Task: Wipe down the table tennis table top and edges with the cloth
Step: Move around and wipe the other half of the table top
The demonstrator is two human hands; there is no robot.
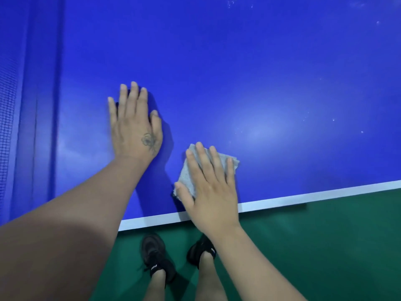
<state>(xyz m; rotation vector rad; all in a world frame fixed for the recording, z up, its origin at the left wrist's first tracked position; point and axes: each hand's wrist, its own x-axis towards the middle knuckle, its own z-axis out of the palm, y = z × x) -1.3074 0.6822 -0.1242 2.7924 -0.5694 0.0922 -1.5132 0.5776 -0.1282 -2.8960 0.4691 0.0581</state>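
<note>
Head view: right hand (210, 187) flat, pressing cloth (186, 174) on counter (260, 83); left hand (134, 124) flat, empty. Risk: far specks (334, 120) missed, cloth bunching near white edge (303, 197).

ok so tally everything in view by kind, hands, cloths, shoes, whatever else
hands: 2, left hand flat on the table, right hand pressing the cloth
cloths: 1, grey cloth
tables: 1, blue with a white edge line
nets: 1, net at far left
shoes: 2, black shoes
total: 7

Right hand (211, 190) flat on grey cloth (233, 162) near blue table's (260, 72) white edge, left hand (134, 124) flat beside it
</note>
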